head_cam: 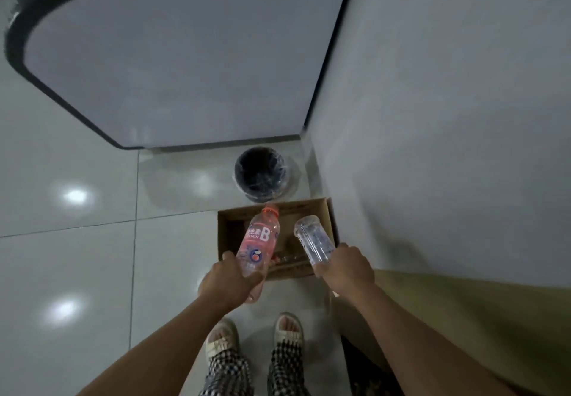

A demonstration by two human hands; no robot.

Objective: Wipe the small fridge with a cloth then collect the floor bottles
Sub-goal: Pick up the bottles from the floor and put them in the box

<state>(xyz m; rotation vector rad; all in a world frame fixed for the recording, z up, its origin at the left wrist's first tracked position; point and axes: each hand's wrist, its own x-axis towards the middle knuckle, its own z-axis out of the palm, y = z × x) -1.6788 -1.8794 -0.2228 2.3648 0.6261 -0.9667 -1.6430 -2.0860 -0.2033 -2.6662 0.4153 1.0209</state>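
In the lower middle of the frame, the left hand [227,282] curls its fingers and thumb round the base of a pink transparent plastic bottle with an orange cap [261,238], which tilts up and away over an open brown cardboard box [224,225]. To its right, the right hand [347,267] grips the lower end of a clear colourless plastic bottle [313,239], also angled above the box. Something clear lies inside the box, too blurred to identify. Just above the box stands a round black-lined waste bin [261,173] on the glossy pale tiled floor [71,272]. A large grey panel with a dark rim [185,55] fills the upper left.
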